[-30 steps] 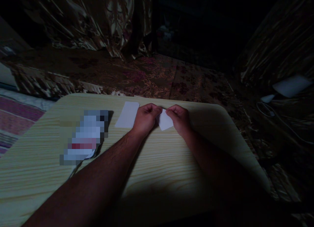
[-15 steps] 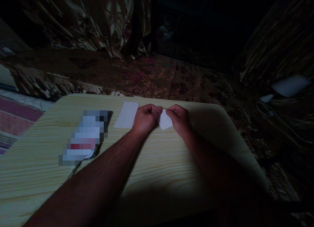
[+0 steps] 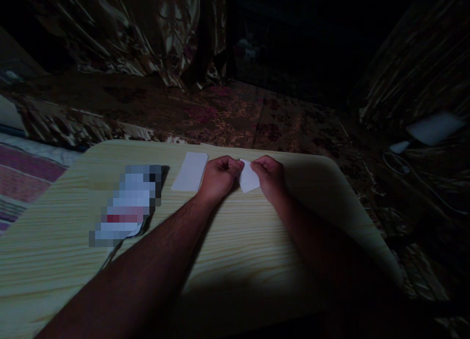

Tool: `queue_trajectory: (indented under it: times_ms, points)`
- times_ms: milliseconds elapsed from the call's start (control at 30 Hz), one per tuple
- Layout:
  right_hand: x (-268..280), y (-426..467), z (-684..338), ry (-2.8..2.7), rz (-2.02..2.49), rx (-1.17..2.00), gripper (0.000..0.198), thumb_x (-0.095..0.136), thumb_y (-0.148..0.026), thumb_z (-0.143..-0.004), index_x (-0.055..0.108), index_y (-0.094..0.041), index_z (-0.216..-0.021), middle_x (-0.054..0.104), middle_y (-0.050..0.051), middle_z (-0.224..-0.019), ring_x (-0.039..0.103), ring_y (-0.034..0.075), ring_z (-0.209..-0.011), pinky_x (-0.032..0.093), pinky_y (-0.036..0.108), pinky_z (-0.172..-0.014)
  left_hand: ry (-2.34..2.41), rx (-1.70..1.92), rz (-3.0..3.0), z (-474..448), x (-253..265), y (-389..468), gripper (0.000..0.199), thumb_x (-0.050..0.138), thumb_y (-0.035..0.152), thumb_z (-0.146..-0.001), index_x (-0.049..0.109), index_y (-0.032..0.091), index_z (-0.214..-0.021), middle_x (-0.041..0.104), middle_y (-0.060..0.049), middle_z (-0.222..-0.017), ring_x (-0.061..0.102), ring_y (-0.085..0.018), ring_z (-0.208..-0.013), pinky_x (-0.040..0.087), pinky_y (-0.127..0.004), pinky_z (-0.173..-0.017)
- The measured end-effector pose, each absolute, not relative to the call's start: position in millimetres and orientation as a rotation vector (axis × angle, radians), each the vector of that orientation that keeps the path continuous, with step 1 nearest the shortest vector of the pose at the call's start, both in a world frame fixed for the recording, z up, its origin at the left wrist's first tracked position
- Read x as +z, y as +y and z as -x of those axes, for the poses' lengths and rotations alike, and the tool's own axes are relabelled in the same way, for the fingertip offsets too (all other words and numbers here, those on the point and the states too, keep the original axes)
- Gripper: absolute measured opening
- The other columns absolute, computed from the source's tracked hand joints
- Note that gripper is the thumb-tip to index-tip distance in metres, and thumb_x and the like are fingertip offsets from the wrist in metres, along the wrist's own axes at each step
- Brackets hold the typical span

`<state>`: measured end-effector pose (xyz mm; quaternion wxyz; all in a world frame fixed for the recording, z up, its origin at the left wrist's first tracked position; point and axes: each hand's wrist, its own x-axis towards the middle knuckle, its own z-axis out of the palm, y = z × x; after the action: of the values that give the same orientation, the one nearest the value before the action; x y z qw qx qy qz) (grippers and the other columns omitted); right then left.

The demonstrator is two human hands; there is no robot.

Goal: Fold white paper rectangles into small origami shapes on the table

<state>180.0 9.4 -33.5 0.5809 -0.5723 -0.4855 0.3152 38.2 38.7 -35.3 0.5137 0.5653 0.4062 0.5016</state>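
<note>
Between my two hands is a small piece of white paper (image 3: pixel 248 178), with a pointed lower edge toward me. My left hand (image 3: pixel 220 176) pinches its left side between thumb and fingers. On the other side, my right hand (image 3: pixel 270 175) grips the upper right edge, thumb on top. A stack of white paper sheets (image 3: pixel 191 171) lies flat just left of my left hand. The paper's far part is partly covered by my fingers, and the dim light hides fine folds.
A pixelated phone-like object (image 3: pixel 132 197) lies on the left of the light wooden table (image 3: pixel 235 251), a cable running toward me. Patterned curtains (image 3: pixel 147 31) hang behind. To the right, a pale flat object (image 3: pixel 436 128) and a white cable (image 3: pixel 426 182) sit beyond the table edge.
My right hand has shifted very slightly right, and a little more of the paper shows between my hands. The paper stack and the phone-like object stay where they were.
</note>
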Motion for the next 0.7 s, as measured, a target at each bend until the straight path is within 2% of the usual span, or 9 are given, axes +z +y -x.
queue_trajectory:
  times_ms: [700]
  points:
    - [-33.2, 11.5, -181.4, -1.104, 1.339, 0.696, 0.020, 0.061, -0.037, -0.073, 0.057, -0.018, -0.068, 0.053, -0.004, -0.056, 0.047, 0.010, -0.052, 0.033, 0.022, -0.048, 1.138, 1.268, -1.472, -40.6, -42.8, 38.1, 0.025, 0.064, 0.040, -0.074, 0.060, 0.017, -0.066, 0.057, 0.001, -0.059, 0.044, -0.011, -0.053, 0.031, -0.022, -0.050]
